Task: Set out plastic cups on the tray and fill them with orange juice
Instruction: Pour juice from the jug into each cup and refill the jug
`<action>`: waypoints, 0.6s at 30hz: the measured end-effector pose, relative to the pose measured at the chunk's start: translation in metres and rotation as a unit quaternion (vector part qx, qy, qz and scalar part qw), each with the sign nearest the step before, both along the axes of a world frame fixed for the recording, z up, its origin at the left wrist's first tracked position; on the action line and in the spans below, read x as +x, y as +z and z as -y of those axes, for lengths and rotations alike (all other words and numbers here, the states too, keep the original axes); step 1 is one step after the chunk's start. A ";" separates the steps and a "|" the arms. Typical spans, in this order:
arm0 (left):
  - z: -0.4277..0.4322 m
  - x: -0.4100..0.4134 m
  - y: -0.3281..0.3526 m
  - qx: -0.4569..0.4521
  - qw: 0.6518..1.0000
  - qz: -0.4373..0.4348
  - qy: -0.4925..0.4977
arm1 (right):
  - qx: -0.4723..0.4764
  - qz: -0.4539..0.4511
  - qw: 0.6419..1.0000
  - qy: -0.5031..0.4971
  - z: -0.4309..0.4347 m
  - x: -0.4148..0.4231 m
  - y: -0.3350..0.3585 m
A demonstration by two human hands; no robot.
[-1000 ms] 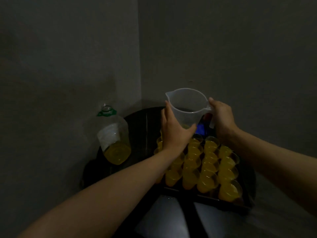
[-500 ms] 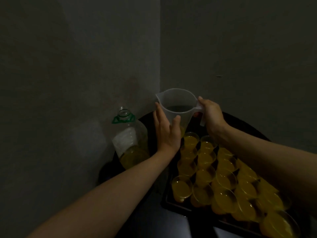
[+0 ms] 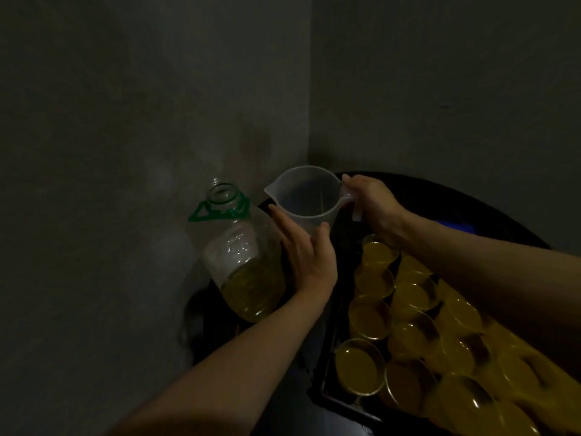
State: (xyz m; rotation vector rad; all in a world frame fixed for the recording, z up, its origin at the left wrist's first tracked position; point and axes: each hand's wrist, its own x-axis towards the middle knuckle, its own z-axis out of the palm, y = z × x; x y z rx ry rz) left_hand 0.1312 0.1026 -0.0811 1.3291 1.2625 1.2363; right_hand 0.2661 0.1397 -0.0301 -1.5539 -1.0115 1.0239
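Note:
A clear plastic jug (image 3: 306, 196) is upright and looks empty, between the bottle and the tray. My right hand (image 3: 374, 206) grips its handle. My left hand (image 3: 306, 256) cups the jug's near side, fingers fairly straight against the wall. Several plastic cups (image 3: 371, 316) filled with orange juice stand packed in rows on a dark tray (image 3: 333, 399) at the right. A large clear bottle (image 3: 242, 256) with a green neck ring and no cap stands left of the jug, about a third full of juice.
Everything sits on a dark round table (image 3: 456, 199) pushed into a corner of grey walls. A blue object (image 3: 456, 226) lies behind my right forearm. The scene is dim.
The jug and both hands have moved left, off the cups and toward the bottle. The view has shifted, so the tray now lies at the right.

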 end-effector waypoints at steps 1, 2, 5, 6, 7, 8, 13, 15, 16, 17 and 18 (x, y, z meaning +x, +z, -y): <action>-0.002 0.000 -0.006 -0.003 1.000 -0.009 0.005 | -0.005 0.007 1.000 0.004 -0.005 0.000 -0.005; -0.003 0.000 -0.010 -0.005 1.000 -0.013 0.011 | -0.007 0.013 1.000 0.006 -0.010 0.000 -0.009; -0.008 0.002 -0.021 -0.015 0.999 -0.025 0.019 | -0.012 0.022 1.000 0.013 -0.022 0.002 -0.023; -0.010 0.002 -0.023 -0.017 0.999 -0.029 0.020 | -0.013 0.018 1.000 0.012 -0.025 0.004 -0.028; -0.012 0.002 -0.027 -0.018 0.999 -0.032 0.021 | -0.013 0.011 1.000 0.009 -0.028 0.005 -0.033; -0.013 0.002 -0.029 -0.020 0.999 -0.034 0.023 | -0.012 0.007 1.000 0.007 -0.031 0.006 -0.037; -0.020 0.006 -0.037 -0.045 0.997 -0.048 0.031 | -0.032 0.005 0.999 0.007 -0.038 0.005 -0.046; -0.021 0.007 -0.036 -0.043 0.998 -0.046 0.030 | -0.029 0.011 0.999 0.008 -0.040 0.004 -0.046; -0.022 0.006 -0.036 -0.041 0.998 -0.047 0.030 | -0.028 0.013 0.999 0.010 -0.041 0.004 -0.046; -0.023 0.006 -0.035 -0.039 0.997 -0.052 0.030 | -0.027 0.011 1.000 0.012 -0.041 0.004 -0.046; -0.024 0.005 -0.035 -0.037 0.997 -0.060 0.033 | -0.028 0.011 0.999 0.014 -0.042 0.004 -0.047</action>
